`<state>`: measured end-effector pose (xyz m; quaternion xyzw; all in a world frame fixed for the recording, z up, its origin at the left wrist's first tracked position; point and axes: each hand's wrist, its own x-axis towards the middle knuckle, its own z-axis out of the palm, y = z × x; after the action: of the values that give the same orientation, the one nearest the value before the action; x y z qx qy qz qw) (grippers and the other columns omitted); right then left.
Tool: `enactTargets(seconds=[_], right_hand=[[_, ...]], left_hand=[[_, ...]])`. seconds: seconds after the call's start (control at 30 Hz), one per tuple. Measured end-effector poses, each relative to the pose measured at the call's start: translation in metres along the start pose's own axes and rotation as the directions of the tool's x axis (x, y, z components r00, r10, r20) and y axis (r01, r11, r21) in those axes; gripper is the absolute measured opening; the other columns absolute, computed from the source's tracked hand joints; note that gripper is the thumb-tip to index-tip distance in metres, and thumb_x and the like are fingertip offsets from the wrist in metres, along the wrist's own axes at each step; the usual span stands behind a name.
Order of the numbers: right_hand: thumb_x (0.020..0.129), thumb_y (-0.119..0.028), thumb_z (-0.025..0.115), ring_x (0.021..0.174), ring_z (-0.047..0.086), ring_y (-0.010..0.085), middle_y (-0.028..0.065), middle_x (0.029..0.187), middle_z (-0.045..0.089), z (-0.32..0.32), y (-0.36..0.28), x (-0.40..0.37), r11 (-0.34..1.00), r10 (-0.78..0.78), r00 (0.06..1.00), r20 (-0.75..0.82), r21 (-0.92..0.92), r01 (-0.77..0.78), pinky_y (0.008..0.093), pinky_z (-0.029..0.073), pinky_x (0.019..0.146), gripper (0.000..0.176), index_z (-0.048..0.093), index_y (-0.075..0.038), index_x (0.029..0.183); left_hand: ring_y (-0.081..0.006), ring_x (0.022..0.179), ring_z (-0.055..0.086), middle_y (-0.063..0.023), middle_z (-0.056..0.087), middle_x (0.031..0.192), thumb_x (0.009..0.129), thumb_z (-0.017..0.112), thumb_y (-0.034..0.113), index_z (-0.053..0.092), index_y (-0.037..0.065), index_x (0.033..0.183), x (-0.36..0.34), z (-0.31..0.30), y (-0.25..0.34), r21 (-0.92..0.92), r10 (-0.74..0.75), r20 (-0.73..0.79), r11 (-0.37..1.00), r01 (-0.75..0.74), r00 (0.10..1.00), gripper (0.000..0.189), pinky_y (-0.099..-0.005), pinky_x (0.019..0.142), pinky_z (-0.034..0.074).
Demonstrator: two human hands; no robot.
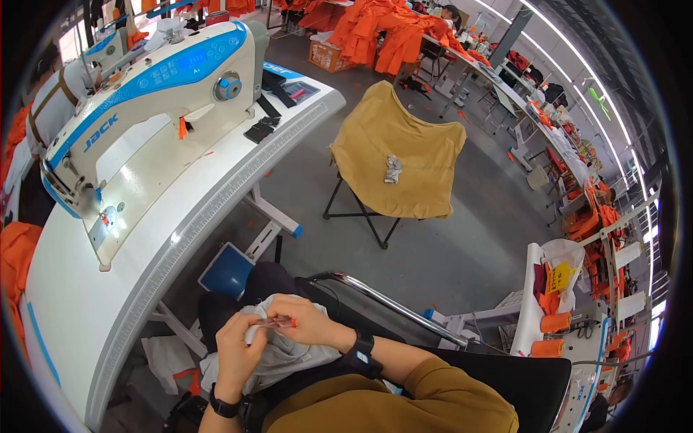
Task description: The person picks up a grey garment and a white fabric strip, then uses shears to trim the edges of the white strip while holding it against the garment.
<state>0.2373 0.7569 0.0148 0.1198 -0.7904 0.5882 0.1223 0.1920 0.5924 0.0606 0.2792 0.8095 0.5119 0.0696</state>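
Note:
My left hand [241, 345] is closed, its thumb and fingers pinching a raised fold of light grey cloth [307, 359] that lies over my lap. Close beside it, my right hand [309, 322] is also closed, fingertips meeting those of the left. Between the right fingers shows a small slim object with a red end [292, 322]; its kind is too small to make out. Both hands are low in front of my body, below the edge of the sewing table [166, 289].
A white and blue sewing machine [151, 94] stands on the table to my left. A tan folding chair [397, 137] ahead carries a crumpled grey piece [393, 169]. Orange thread cones [554, 322] are at the right. Heaps of orange fabric [379, 32] lie at the back.

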Motion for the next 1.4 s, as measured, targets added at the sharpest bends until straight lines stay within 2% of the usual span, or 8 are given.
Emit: enactTargets(seconds=[0.4, 0.57, 0.6, 0.7, 0.83, 1.03, 1.17, 1.4], right_hand=[[0.065, -0.001, 0.063, 0.056, 0.051, 0.0231, 0.0086, 0.070, 0.043, -0.013, -0.001, 0.017, 0.915, -0.185, 0.979, -0.082, -0.379, 0.141, 0.0303, 0.043, 0.049, 0.018, 0.047, -0.002, 0.075], [0.067, 0.006, 0.060, 0.054, 0.047, 0.0142, 0.0068, 0.071, 0.049, -0.019, -0.023, 0.034, 0.981, -0.181, 0.960, -0.213, -0.101, 0.163, 0.0249, 0.041, 0.051, 0.016, 0.051, -0.001, 0.078], [0.072, 0.005, 0.057, 0.055, 0.046, 0.0105, 0.0061, 0.071, 0.051, -0.018, -0.030, 0.034, 0.997, -0.063, 0.981, -0.181, 0.039, 0.071, 0.0229, 0.039, 0.051, 0.012, 0.050, 0.000, 0.080], [0.076, 0.004, 0.056, 0.054, 0.044, 0.0099, 0.0056, 0.071, 0.052, -0.004, -0.023, 0.032, 0.997, 0.012, 0.967, -0.254, 0.082, 0.009, 0.0218, 0.038, 0.051, 0.011, 0.050, 0.000, 0.083], [0.076, 0.001, 0.058, 0.059, 0.056, 0.0130, 0.0071, 0.070, 0.056, -0.002, -0.020, 0.026, 0.999, 0.014, 0.966, -0.257, -0.036, -0.024, 0.0243, 0.045, 0.055, 0.012, 0.050, 0.000, 0.085], [0.078, -0.002, 0.061, 0.063, 0.059, 0.0150, 0.0084, 0.070, 0.055, -0.004, -0.036, 0.033, 0.994, 0.081, 0.973, -0.214, -0.057, -0.096, 0.0266, 0.047, 0.057, 0.015, 0.049, -0.001, 0.087], [0.082, 0.003, 0.057, 0.067, 0.055, 0.0058, 0.0042, 0.075, 0.058, 0.017, -0.016, 0.022, 0.890, 0.302, 0.938, -0.171, 0.402, -0.213, 0.0225, 0.047, 0.055, 0.010, 0.049, -0.001, 0.088], [0.078, -0.003, 0.063, 0.067, 0.057, 0.0123, 0.0077, 0.078, 0.059, -0.030, -0.047, 0.031, 0.987, 0.120, 0.986, 0.116, 0.097, -0.131, 0.0243, 0.045, 0.062, 0.025, 0.052, -0.001, 0.101]], left_hand=[[-0.0251, 0.061, 0.059, -0.0131, 0.060, 0.074, 0.071, 0.067, 0.012, 0.062, 0.002, 0.084, 0.004, -0.003, -0.005, 0.158, 0.065, 0.148, 0.984, -0.088, 0.987, 0.017, -0.0308, 0.054, 0.045], [-0.0128, 0.059, 0.055, -0.0021, 0.058, 0.068, 0.069, 0.069, 0.010, 0.062, 0.001, 0.086, -0.005, 0.001, 0.000, -0.437, -0.143, 0.151, 0.878, 0.196, 0.978, 0.020, -0.0237, 0.056, 0.041], [-0.0110, 0.070, 0.052, -0.0013, 0.057, 0.082, 0.069, 0.065, 0.007, 0.059, 0.001, 0.082, -0.006, -0.001, 0.005, -0.532, -0.218, 0.186, 0.797, 0.285, 0.958, 0.016, -0.0219, 0.064, 0.041], [-0.0124, 0.084, 0.050, -0.0059, 0.053, 0.100, 0.069, 0.058, 0.004, 0.056, 0.001, 0.082, 0.003, 0.010, 0.001, -0.736, -0.110, -0.010, 0.674, 0.067, 0.994, 0.013, -0.0220, 0.074, 0.039], [-0.0165, 0.095, 0.051, -0.0102, 0.051, 0.112, 0.070, 0.054, 0.004, 0.052, 0.002, 0.084, 0.004, 0.010, 0.003, -0.879, -0.268, -0.002, 0.460, 0.126, 0.963, 0.014, -0.0280, 0.086, 0.040], [-0.0217, 0.099, 0.052, -0.0171, 0.057, 0.106, 0.076, 0.053, 0.009, 0.049, 0.003, 0.088, 0.009, 0.000, -0.001, -0.854, -0.102, -0.001, 0.517, 0.052, 0.995, 0.014, -0.0326, 0.089, 0.041], [-0.0214, 0.094, 0.054, -0.0141, 0.057, 0.098, 0.082, 0.056, 0.018, 0.046, 0.004, 0.094, 0.009, -0.003, -0.007, -0.809, -0.016, 0.056, 0.585, 0.055, 0.998, 0.020, -0.0311, 0.082, 0.044], [-0.0161, 0.083, 0.053, -0.0098, 0.059, 0.089, 0.077, 0.048, 0.008, 0.052, 0.002, 0.088, 0.009, -0.030, -0.003, -0.665, 0.044, 0.224, 0.737, 0.120, 0.974, 0.013, -0.0290, 0.077, 0.042]])
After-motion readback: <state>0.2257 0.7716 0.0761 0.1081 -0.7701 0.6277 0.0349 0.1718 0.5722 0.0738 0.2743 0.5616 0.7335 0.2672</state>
